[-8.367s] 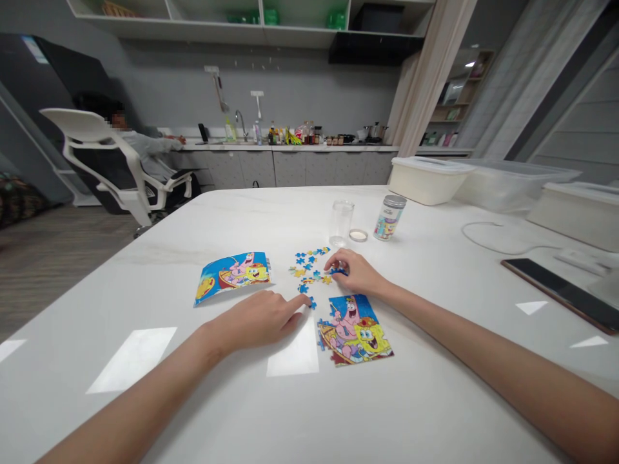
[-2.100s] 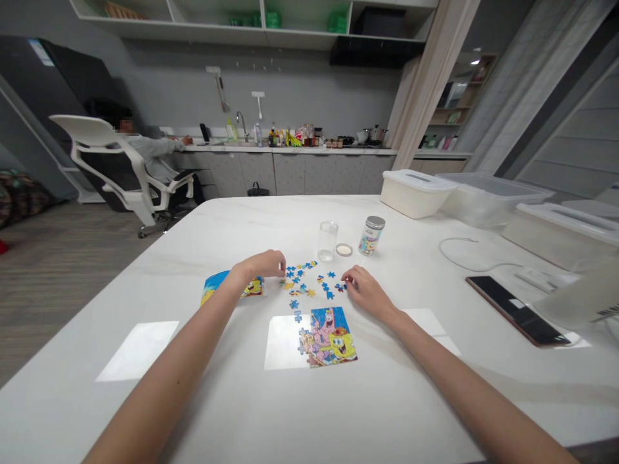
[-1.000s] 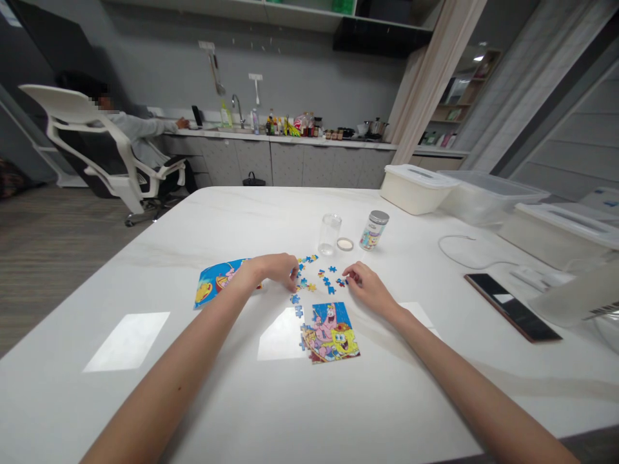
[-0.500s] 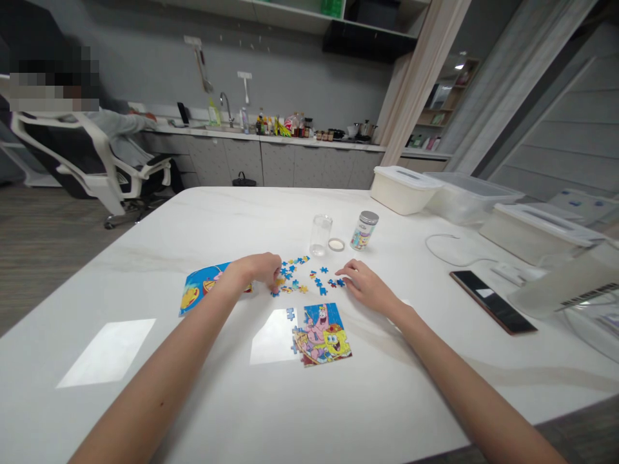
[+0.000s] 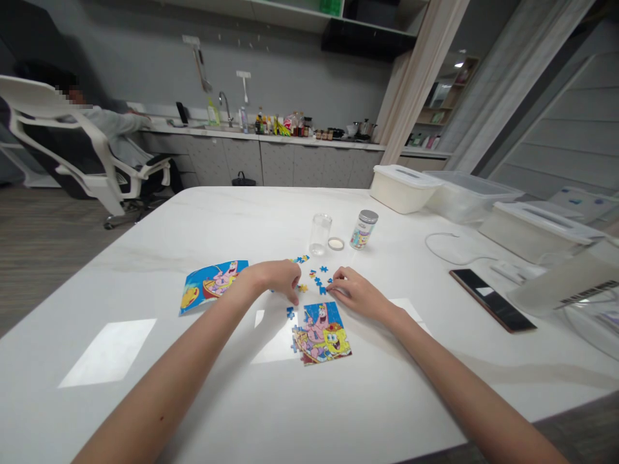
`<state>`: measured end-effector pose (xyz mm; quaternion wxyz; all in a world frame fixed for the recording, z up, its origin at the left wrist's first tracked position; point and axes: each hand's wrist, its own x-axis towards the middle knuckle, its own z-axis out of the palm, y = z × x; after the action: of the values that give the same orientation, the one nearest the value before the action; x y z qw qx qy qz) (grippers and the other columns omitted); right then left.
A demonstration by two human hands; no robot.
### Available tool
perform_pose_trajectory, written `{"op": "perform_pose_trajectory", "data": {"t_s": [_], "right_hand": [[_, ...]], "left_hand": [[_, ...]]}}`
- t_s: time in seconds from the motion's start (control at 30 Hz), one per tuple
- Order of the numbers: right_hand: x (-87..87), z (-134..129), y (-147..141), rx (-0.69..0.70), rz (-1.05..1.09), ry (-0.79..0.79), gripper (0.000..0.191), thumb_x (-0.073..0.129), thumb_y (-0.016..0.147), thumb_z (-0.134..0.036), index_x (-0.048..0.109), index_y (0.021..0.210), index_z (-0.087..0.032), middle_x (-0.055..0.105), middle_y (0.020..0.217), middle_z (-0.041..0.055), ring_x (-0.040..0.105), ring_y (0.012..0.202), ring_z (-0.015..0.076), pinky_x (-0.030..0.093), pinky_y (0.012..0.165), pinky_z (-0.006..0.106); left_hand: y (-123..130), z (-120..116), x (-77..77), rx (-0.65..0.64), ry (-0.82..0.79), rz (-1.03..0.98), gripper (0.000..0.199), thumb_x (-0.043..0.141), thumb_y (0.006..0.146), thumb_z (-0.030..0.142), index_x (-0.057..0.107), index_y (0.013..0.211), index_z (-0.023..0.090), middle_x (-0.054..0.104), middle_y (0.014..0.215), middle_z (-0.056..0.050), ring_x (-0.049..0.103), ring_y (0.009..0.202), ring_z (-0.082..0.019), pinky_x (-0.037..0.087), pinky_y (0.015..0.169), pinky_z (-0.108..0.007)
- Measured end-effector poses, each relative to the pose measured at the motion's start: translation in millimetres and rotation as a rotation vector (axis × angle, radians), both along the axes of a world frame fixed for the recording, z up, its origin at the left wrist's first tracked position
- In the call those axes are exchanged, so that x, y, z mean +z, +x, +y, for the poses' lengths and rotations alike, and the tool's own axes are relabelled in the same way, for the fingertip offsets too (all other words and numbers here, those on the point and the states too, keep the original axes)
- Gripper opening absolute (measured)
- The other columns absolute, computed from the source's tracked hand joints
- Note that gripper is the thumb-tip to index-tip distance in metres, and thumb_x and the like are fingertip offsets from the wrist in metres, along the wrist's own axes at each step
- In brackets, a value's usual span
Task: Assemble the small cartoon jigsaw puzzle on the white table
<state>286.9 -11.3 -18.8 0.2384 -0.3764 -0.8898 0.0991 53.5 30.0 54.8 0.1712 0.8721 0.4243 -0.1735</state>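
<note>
A partly assembled SpongeBob and Patrick jigsaw puzzle (image 5: 322, 335) lies flat on the white table (image 5: 145, 283), with gaps along its left edge. My left hand (image 5: 273, 280) curves down just above the puzzle's top left corner, its fingertips close to two blue pieces (image 5: 290, 313). My right hand (image 5: 353, 295) rests at the puzzle's top right corner, its fingertips beside loose blue pieces (image 5: 322, 283). A printed picture card (image 5: 213, 287) lies left of my left hand. Whether either hand holds a piece is hidden.
A glass jar (image 5: 320, 234), a round lid (image 5: 335, 243) and a labelled canister (image 5: 363, 229) stand beyond the pieces. White storage boxes (image 5: 403, 188) and a phone (image 5: 492, 300) lie on the right. A person (image 5: 109, 122) sits in a white chair far left.
Both hands have moved closer together, towards the top of the puzzle. My left hand has come off the picture card, and it now shows more. The hands now cover several loose pieces.
</note>
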Motion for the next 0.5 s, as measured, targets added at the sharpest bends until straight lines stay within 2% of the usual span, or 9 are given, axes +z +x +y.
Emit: {"op": "perform_pose_trajectory", "data": {"t_s": [0.2,0.5], "right_hand": [[-2.6,-2,-1,0.045,0.013,-0.040,0.026,0.050,0.093,-0.019,0.067,0.112,-0.023,0.057,0.099,0.0086,0.056,0.091,0.0199,0.049,0.080,0.035],[-3.6,-1,-2,0.013,0.010,-0.084,0.024,0.051,0.092,-0.020,0.064,0.112,-0.022,0.057,0.099,0.0079,0.056,0.093,0.0207,0.049,0.082,0.037]], "left_hand": [[1,5,-14.1,-0.002,-0.052,0.036,0.037,0.081,0.059,0.040,0.072,0.085,0.015,0.070,0.085,-0.008,0.061,0.075,-0.022,0.041,0.062,-0.027],[-1,4,-9.4,-0.022,-0.024,0.044,0.036,0.078,0.064,0.041,0.071,0.088,0.015,0.070,0.091,-0.009,0.060,0.075,-0.020,0.038,0.057,-0.025]]}}
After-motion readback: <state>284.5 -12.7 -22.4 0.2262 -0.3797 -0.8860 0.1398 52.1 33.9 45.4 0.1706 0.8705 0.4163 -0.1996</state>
